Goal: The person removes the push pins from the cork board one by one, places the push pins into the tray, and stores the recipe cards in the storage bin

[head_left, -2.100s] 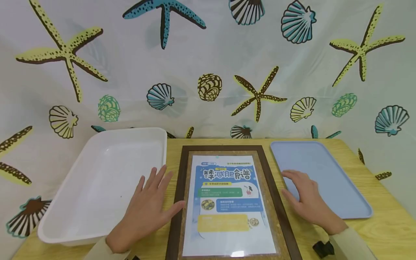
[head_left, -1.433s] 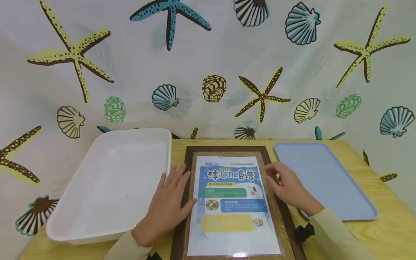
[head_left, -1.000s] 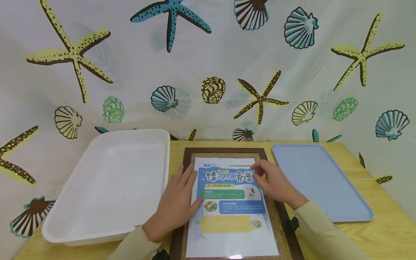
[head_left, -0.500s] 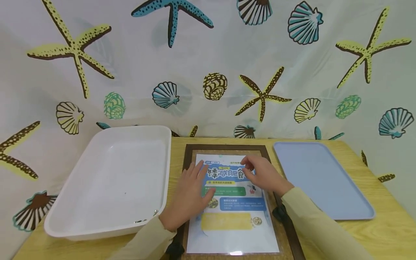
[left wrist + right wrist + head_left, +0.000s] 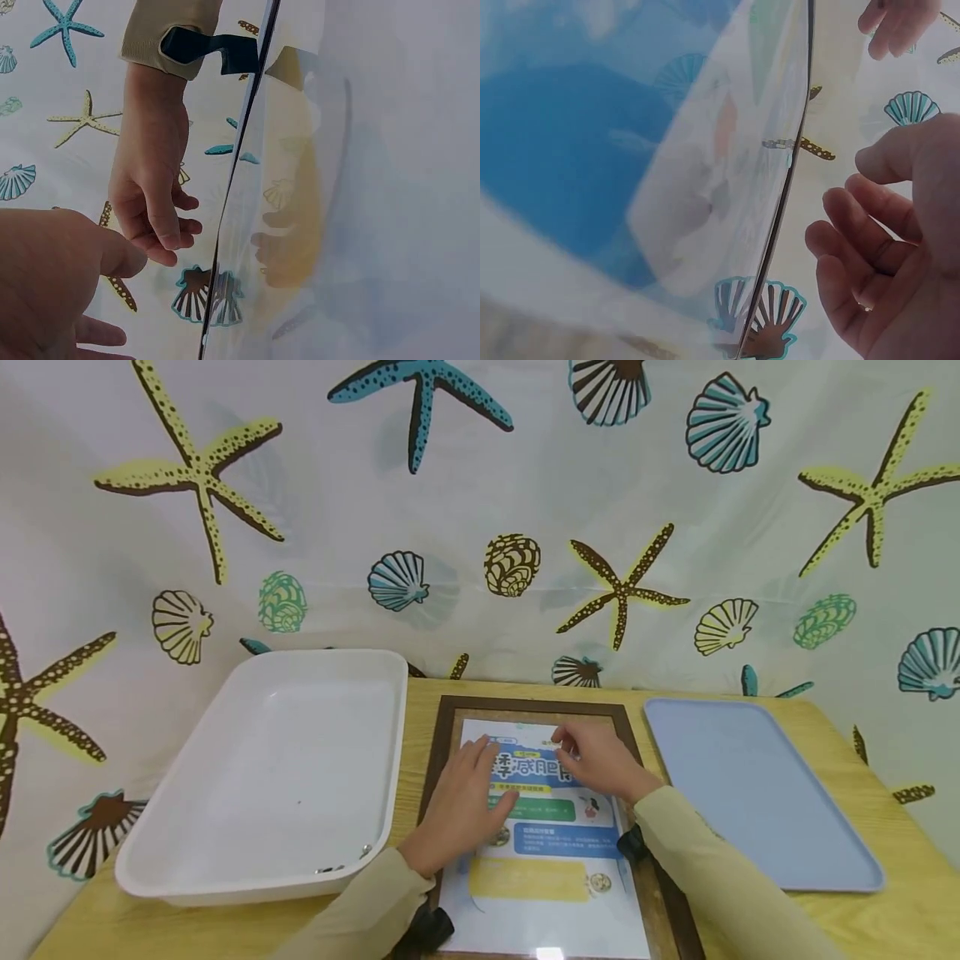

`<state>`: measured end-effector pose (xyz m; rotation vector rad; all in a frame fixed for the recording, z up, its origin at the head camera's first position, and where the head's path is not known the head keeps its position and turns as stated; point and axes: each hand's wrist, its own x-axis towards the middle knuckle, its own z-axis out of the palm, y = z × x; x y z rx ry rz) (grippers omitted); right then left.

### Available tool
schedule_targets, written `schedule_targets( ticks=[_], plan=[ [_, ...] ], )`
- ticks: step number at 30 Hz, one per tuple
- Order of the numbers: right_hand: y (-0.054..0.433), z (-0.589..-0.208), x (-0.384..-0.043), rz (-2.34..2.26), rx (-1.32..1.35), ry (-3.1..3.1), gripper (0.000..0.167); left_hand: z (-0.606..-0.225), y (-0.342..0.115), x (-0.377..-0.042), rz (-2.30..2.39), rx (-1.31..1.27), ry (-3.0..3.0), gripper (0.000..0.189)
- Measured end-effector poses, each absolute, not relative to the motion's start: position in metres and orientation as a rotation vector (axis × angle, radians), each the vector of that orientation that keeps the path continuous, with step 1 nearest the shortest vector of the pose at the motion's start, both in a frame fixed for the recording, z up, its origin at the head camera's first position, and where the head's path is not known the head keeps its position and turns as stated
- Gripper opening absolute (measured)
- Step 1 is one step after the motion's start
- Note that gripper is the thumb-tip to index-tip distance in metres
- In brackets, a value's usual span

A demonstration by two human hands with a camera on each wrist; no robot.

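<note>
A dark-framed board [image 5: 622,727] lies on the table, with a printed poster [image 5: 555,918] under a glossy, reflecting surface. My left hand [image 5: 461,797] hovers over the poster's left part, thumb apart and fingers extended. To its right, my right hand [image 5: 596,760] hangs over the poster's upper right, fingers loosely bent. In the right wrist view, the right thumb stands apart from the curved fingers [image 5: 855,225], and a tiny bright spot shows near the palm; I cannot tell what it is. The left wrist view shows the left thumb and the right hand beyond it.
A deep white tray [image 5: 262,777] stands left of the board, with several small shiny pieces [image 5: 337,867] in its near right corner. On the right lies a flat blue tray [image 5: 765,793]. Behind the wooden table [image 5: 832,735] hangs a patterned curtain [image 5: 465,493].
From the board's two sides, both hands have come inward over the poster, the left moving right and the right moving left. Small shiny pieces in the white tray have come into sight.
</note>
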<state>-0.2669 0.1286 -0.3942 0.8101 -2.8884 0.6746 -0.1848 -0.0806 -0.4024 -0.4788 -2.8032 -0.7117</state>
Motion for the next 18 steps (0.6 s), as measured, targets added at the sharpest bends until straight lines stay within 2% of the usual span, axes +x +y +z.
schedule_targets(
  ticks=[8,18],
  plan=[
    [0.117,-0.394,-0.283,0.565,0.765,-2.96,0.017,-0.407,-0.074,-0.198,-0.773,-0.448,-2.875,0.066],
    [0.107,-0.402,-0.309,0.686,0.745,-3.13,0.024,-0.412,-0.072,-0.215,-0.717,-0.392,-2.938,0.066]
  ],
)
